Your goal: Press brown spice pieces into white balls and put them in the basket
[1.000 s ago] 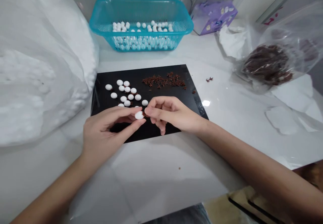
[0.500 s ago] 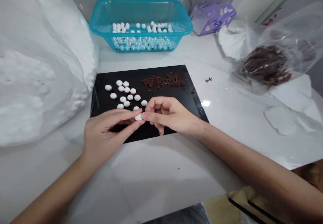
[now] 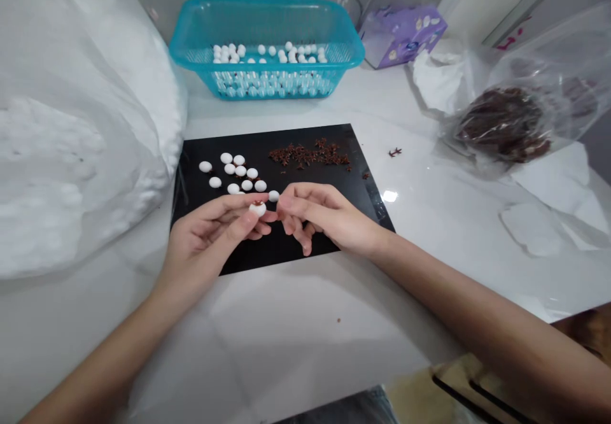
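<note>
The left fingers [image 3: 236, 230] pinch a white ball [image 3: 258, 211], brown piece [image 3: 258, 203] uppermost.

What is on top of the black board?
White balls lie toward the left, brown pieces toward the far right. The left hand and right hand block part of the black board; anything behind them is hidden.

Board [image 3: 359, 185]: balls [image 3: 240, 171] nearer left edge, small pieces [image 3: 310, 155] along far edge's right half. Basket [image 3: 267, 66], holding more balls [image 3: 289, 46], stands behind.

One left hand [image 3: 203, 236], one right hand [image 3: 331, 217], one held ball [image 3: 258, 210]
At least twelve white balls [image 3: 226, 158] on one black board [image 3: 315, 177]; one teal basket [image 3: 267, 66], one purple box [image 3: 405, 35]; brown pieces [image 3: 305, 155] uncountable.
</note>
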Demonstrator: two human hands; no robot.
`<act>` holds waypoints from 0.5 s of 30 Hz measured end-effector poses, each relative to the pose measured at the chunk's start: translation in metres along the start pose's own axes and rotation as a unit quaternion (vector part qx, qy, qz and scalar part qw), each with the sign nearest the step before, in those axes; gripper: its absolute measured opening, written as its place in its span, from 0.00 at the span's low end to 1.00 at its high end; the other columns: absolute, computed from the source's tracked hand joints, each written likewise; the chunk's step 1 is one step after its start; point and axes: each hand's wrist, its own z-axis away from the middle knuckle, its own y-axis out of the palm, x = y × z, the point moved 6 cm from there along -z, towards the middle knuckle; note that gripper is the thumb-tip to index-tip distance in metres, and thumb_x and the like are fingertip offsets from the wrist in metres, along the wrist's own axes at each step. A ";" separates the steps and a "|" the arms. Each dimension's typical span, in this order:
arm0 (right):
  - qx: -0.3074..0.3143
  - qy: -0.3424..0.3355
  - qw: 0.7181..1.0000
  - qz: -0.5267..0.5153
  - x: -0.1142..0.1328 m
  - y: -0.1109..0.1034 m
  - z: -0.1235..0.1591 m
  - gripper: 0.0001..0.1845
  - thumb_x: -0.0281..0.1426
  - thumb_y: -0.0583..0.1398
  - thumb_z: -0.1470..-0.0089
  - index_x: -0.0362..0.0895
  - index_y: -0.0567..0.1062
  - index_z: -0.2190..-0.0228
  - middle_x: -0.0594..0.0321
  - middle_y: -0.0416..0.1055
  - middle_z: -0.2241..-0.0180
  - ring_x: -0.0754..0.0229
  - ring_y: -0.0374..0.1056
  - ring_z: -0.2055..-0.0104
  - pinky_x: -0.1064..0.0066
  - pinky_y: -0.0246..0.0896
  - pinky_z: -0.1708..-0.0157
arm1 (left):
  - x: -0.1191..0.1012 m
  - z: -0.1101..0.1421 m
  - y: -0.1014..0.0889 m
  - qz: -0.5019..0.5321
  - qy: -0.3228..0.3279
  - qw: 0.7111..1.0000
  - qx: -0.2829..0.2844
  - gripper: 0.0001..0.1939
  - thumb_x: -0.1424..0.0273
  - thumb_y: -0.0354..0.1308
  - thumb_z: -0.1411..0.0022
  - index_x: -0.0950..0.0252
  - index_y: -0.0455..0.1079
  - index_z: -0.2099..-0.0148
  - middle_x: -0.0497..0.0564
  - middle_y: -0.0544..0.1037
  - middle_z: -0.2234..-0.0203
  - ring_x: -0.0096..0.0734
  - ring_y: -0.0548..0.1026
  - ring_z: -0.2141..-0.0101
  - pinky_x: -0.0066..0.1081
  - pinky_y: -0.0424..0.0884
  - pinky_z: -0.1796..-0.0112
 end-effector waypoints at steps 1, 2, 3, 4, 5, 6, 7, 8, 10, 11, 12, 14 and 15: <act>0.002 -0.001 1.000 0.000 0.000 0.000 0.000 0.21 0.47 0.61 0.51 0.42 0.65 0.77 0.70 0.64 0.79 0.72 0.60 0.82 0.79 0.63 0.83 | 0.000 0.000 0.000 0.000 -0.002 1.000 0.002 0.10 0.68 0.58 0.41 0.52 0.76 0.57 0.41 0.81 0.69 0.22 0.78 0.70 0.19 0.76 0.67; 0.002 -0.001 1.000 0.000 0.000 0.000 0.000 0.20 0.46 0.60 0.51 0.42 0.66 0.77 0.70 0.64 0.79 0.72 0.60 0.82 0.79 0.63 0.83 | 0.000 -0.001 0.000 0.000 -0.003 1.000 0.006 0.10 0.67 0.58 0.40 0.51 0.76 0.56 0.41 0.81 0.69 0.22 0.78 0.70 0.19 0.76 0.67; 0.003 -0.001 1.000 0.001 0.000 0.000 0.000 0.20 0.46 0.60 0.50 0.42 0.66 0.77 0.70 0.64 0.79 0.72 0.60 0.82 0.79 0.63 0.83 | 0.000 -0.001 0.000 -0.001 -0.005 1.000 0.011 0.10 0.67 0.58 0.40 0.52 0.76 0.56 0.41 0.81 0.69 0.23 0.78 0.70 0.19 0.76 0.67; 0.004 0.000 1.000 0.002 0.000 0.000 0.000 0.20 0.46 0.61 0.50 0.42 0.66 0.77 0.70 0.64 0.79 0.72 0.60 0.82 0.79 0.63 0.83 | 0.000 -0.001 0.001 -0.001 -0.007 1.000 0.013 0.10 0.66 0.58 0.40 0.52 0.76 0.56 0.42 0.81 0.69 0.24 0.78 0.70 0.20 0.76 0.67; 0.004 -0.002 1.000 0.003 -0.001 0.000 0.000 0.19 0.45 0.61 0.51 0.42 0.66 0.76 0.70 0.64 0.79 0.72 0.60 0.82 0.78 0.63 0.83 | 0.000 -0.001 0.001 -0.002 -0.010 1.000 0.009 0.10 0.65 0.58 0.40 0.53 0.76 0.56 0.43 0.81 0.69 0.24 0.78 0.70 0.21 0.76 0.67; 0.002 -0.007 1.000 0.006 -0.001 0.000 0.000 0.19 0.45 0.61 0.51 0.42 0.66 0.76 0.70 0.64 0.79 0.72 0.60 0.82 0.78 0.63 0.83 | 0.001 -0.002 0.001 -0.001 -0.014 1.000 0.004 0.10 0.64 0.58 0.40 0.53 0.76 0.56 0.43 0.81 0.69 0.25 0.78 0.70 0.22 0.77 0.67; -0.003 -0.015 1.000 0.011 -0.001 0.000 0.000 0.19 0.45 0.61 0.51 0.42 0.66 0.76 0.70 0.64 0.79 0.72 0.60 0.83 0.78 0.63 0.84 | 0.001 -0.002 0.000 0.002 -0.018 1.000 -0.004 0.10 0.63 0.57 0.40 0.53 0.76 0.56 0.44 0.81 0.69 0.25 0.78 0.70 0.23 0.77 0.67; -0.009 -0.025 0.999 0.018 0.000 0.000 0.000 0.19 0.45 0.61 0.51 0.42 0.66 0.75 0.71 0.64 0.79 0.72 0.60 0.83 0.78 0.62 0.84 | 0.001 -0.002 0.000 0.005 -0.020 1.000 -0.013 0.10 0.63 0.57 0.40 0.53 0.76 0.57 0.44 0.81 0.70 0.25 0.78 0.70 0.22 0.76 0.67; -0.023 -0.042 0.998 0.034 0.001 0.000 0.001 0.19 0.45 0.61 0.51 0.42 0.66 0.74 0.71 0.63 0.79 0.72 0.59 0.84 0.78 0.59 0.85 | 0.002 -0.002 -0.001 0.010 -0.023 0.999 -0.019 0.10 0.62 0.56 0.40 0.52 0.76 0.57 0.44 0.81 0.70 0.24 0.78 0.70 0.22 0.76 0.68; -0.026 -0.046 0.998 0.041 0.001 0.000 0.001 0.19 0.46 0.61 0.51 0.42 0.66 0.74 0.71 0.63 0.79 0.73 0.59 0.85 0.78 0.58 0.85 | 0.003 -0.003 -0.001 0.012 -0.023 1.000 -0.016 0.10 0.62 0.56 0.40 0.52 0.76 0.57 0.44 0.81 0.69 0.24 0.78 0.70 0.22 0.76 0.68; -0.027 -0.046 0.998 0.045 0.001 0.001 0.002 0.19 0.46 0.61 0.51 0.42 0.66 0.74 0.71 0.63 0.79 0.73 0.59 0.85 0.78 0.58 0.85 | 0.003 -0.003 -0.001 0.012 -0.022 1.000 -0.008 0.11 0.62 0.56 0.40 0.53 0.76 0.57 0.44 0.81 0.69 0.25 0.78 0.70 0.22 0.76 0.68; -0.023 -0.045 0.998 0.048 0.002 0.002 0.002 0.19 0.45 0.61 0.50 0.42 0.66 0.74 0.71 0.63 0.79 0.73 0.59 0.86 0.77 0.57 0.85 | 0.003 -0.004 -0.002 0.008 -0.019 1.000 0.006 0.12 0.62 0.56 0.39 0.54 0.76 0.55 0.44 0.81 0.69 0.25 0.78 0.70 0.22 0.76 0.68; -0.022 -0.047 0.997 0.050 0.003 0.001 0.002 0.19 0.45 0.61 0.50 0.42 0.66 0.74 0.71 0.64 0.80 0.73 0.58 0.86 0.78 0.55 0.86 | 0.002 -0.005 -0.003 0.003 -0.016 1.000 0.012 0.12 0.62 0.56 0.39 0.54 0.75 0.55 0.45 0.81 0.68 0.26 0.78 0.70 0.23 0.76 0.68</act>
